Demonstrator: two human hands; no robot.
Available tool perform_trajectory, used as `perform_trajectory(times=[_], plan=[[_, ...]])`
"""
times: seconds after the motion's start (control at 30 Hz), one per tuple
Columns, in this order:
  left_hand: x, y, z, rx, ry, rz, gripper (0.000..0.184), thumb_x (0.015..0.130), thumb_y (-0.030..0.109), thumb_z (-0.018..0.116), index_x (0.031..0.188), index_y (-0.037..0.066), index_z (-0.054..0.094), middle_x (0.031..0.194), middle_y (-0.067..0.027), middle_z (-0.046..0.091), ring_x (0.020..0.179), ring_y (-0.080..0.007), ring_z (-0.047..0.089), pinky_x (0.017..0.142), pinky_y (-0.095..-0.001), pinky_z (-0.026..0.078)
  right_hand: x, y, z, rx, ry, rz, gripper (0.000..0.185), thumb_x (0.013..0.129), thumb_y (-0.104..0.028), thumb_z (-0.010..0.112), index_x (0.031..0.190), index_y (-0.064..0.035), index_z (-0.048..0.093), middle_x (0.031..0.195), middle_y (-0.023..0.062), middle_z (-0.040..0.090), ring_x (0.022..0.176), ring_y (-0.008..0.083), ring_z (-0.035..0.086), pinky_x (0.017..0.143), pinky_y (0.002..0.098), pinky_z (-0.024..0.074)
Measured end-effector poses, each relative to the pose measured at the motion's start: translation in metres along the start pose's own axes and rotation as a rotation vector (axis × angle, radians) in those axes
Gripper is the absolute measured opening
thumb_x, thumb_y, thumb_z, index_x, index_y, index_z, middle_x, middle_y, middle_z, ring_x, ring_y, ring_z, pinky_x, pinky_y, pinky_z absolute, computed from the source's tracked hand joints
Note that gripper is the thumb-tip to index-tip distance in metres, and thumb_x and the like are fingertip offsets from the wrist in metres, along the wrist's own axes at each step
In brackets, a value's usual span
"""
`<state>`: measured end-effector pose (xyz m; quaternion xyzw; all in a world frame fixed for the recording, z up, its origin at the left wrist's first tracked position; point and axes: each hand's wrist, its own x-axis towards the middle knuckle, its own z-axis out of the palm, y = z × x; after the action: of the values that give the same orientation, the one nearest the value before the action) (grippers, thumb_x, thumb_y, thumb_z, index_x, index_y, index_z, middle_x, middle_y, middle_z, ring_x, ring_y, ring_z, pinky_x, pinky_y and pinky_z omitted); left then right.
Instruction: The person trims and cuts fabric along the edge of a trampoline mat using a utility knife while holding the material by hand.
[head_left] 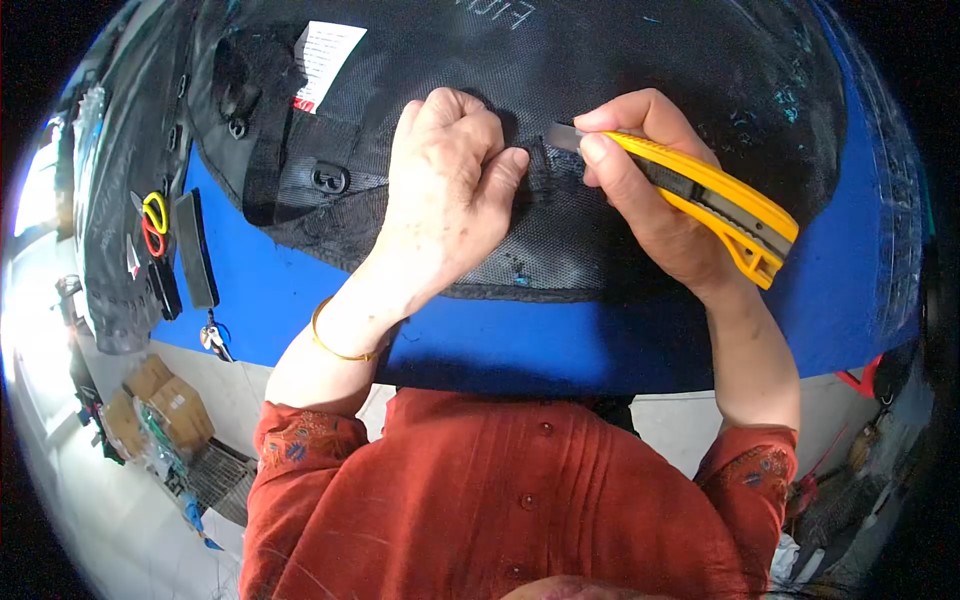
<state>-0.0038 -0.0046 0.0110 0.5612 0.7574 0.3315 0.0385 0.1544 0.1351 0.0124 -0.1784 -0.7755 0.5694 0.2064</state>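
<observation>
My L hand [445, 180] was clamped on the blk mesh [580, 245]; R hand [660, 215] had fingers closed tight on the yel. cutter [725, 195].

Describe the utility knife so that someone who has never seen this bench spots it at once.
On the blue table, find the black mesh piece spread across it, then the person's right hand above it. That hand holds the utility knife, its blade end toward the left hand. Its long yellow body sets it apart from the scissors at far left, with one yellow and one red loop.
</observation>
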Motion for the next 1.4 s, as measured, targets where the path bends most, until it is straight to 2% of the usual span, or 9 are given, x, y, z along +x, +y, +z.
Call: perform_trajectory(times=[0.2,0.27,0.33,0.63,0.93,1.13,1.23,1.33,1.4], plan=[[-0.0008,0.0005,0.0001,0.003,0.004,-0.004,0.017,0.078,0.009,0.074,0.078,0.004,0.058,0.090,-0.0098,0.058,0.087,-0.0295,0.053,0.081,-0.0389,0.043,0.0003,-0.0007,0.0012,-0.066,0.025,-0.017,0.019,0.098,-0.022,0.060,0.111,-0.0090,0.059,0.089,0.0011,0.060,0.082,0.0085,0.060,0.077,0.0236,0.0515],[0.0000,0.0008,0.0007,-0.004,0.005,-0.008,0.017,0.078,0.009,0.074,0.078,0.004,0.058,0.090,-0.0097,0.057,0.087,-0.0294,0.053,0.081,-0.0389,0.043,0.0002,-0.0009,0.0006,-0.062,0.021,-0.006,0.018,0.098,-0.022,0.060,0.111,-0.0090,0.059,0.089,0.0010,0.060,0.082,0.0085,0.061,0.077,0.0236,0.0516],[0.0003,-0.0004,0.0011,0.003,0.009,0.003,0.013,0.075,0.006,0.074,0.074,0.003,0.061,0.093,-0.0135,0.059,0.085,-0.0319,0.053,0.078,-0.0406,0.045,0.0002,-0.0011,0.0010,-0.058,0.018,0.002,0.018,0.098,-0.021,0.060,0.111,-0.0089,0.059,0.089,0.0009,0.060,0.082,0.0084,0.061,0.077,0.0237,0.0516],[-0.0003,-0.0002,0.0004,0.005,0.002,0.010,0.013,0.076,0.006,0.074,0.074,0.002,0.061,0.094,-0.0138,0.059,0.086,-0.0321,0.054,0.079,-0.0408,0.045,-0.0010,-0.0016,0.0027,-0.091,0.002,0.017,0.015,0.098,-0.017,0.060,0.110,-0.0081,0.059,0.089,-0.0001,0.060,0.082,0.0071,0.060,0.077,0.0233,0.0508],[-0.0011,-0.0015,0.0008,0.001,-0.001,-0.004,0.013,0.076,0.007,0.074,0.075,0.001,0.062,0.096,-0.0141,0.059,0.088,-0.0323,0.054,0.080,-0.0411,0.046,0.0016,-0.0016,0.0003,-0.155,-0.028,-0.051,0.014,0.097,-0.018,0.059,0.107,-0.0078,0.059,0.088,0.0000,0.059,0.082,0.0072,0.057,0.074,0.0234,0.0491],[-0.0006,-0.0015,0.0014,-0.017,0.010,-0.010,0.013,0.076,0.006,0.073,0.074,0.001,0.061,0.095,-0.0139,0.059,0.088,-0.0324,0.054,0.080,-0.0414,0.045,-0.0003,-0.0002,0.0002,-0.201,-0.040,-0.168,0.005,0.096,-0.009,0.059,0.100,-0.0069,0.059,0.082,0.0015,0.060,0.075,0.0085,0.059,0.071,0.0256,0.0506],[-0.0014,-0.0022,0.0016,-0.011,0.014,-0.006,0.013,0.076,0.005,0.073,0.074,0.001,0.061,0.094,-0.0142,0.059,0.088,-0.0329,0.054,0.080,-0.0416,0.045,-0.0022,-0.0025,0.0026,-0.224,-0.013,-0.189,0.005,0.096,-0.009,0.058,0.100,-0.0068,0.058,0.083,0.0018,0.061,0.077,0.0088,0.060,0.071,0.0251,0.0505],[-0.0011,-0.0032,0.0015,0.006,0.016,0.010,0.013,0.076,0.005,0.072,0.073,0.001,0.060,0.094,-0.0146,0.059,0.088,-0.0333,0.054,0.080,-0.0420,0.045,-0.0048,-0.0006,0.0031,0.007,0.030,-0.006,0.008,0.099,-0.013,0.055,0.104,-0.0082,0.058,0.079,0.0009,0.060,0.069,0.0059,0.056,0.064,0.0229,0.0485],[-0.0011,-0.0027,0.0004,0.009,0.010,0.010,0.013,0.076,0.005,0.072,0.073,0.001,0.060,0.094,-0.0148,0.059,0.088,-0.0336,0.054,0.080,-0.0421,0.045,-0.0037,-0.0007,0.0020,-0.007,0.040,-0.001,0.010,0.099,-0.016,0.055,0.106,-0.0087,0.058,0.077,0.0001,0.059,0.066,0.0044,0.053,0.061,0.0219,0.0471]])
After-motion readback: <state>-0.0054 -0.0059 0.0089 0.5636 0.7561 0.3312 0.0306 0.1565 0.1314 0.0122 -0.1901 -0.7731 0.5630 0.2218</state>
